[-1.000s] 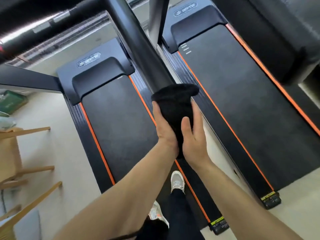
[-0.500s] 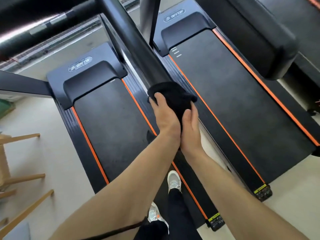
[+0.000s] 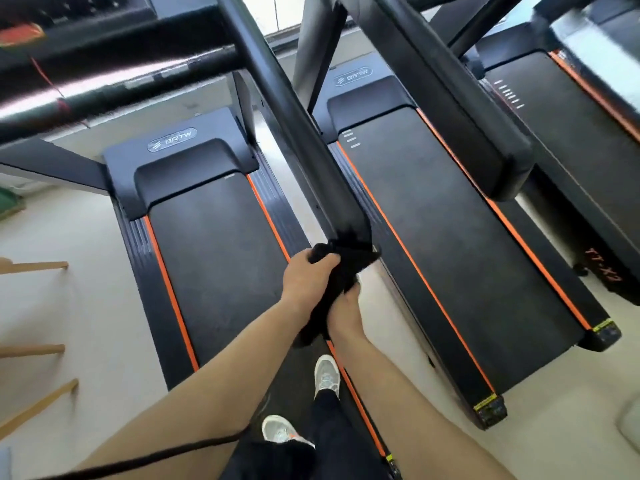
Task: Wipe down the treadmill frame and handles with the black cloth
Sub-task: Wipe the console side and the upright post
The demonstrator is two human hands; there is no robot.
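Note:
A black handrail (image 3: 298, 133) of the treadmill runs from the top centre down to its end near the middle of the view. The black cloth (image 3: 341, 271) is bunched just under that end, touching it, with a tail hanging down between my wrists. My left hand (image 3: 306, 277) grips the cloth's upper left part with curled fingers. My right hand (image 3: 344, 311) holds the cloth from below on the right. Below lies the treadmill's black belt (image 3: 221, 258) with orange side strips.
A second treadmill (image 3: 450, 258) stands close on the right, its padded handrail (image 3: 450, 109) overhanging it, and a third is at the far right. A front crossbar (image 3: 114, 84) spans the upper left. Wooden chair legs (image 3: 34, 348) stick in at the left. My shoes (image 3: 325, 375) are on the deck.
Both hands slid the cloth down the handrail and off its end, where it now hangs bunched instead of wrapped. The view tilted up, showing more of the neighbouring treadmills.

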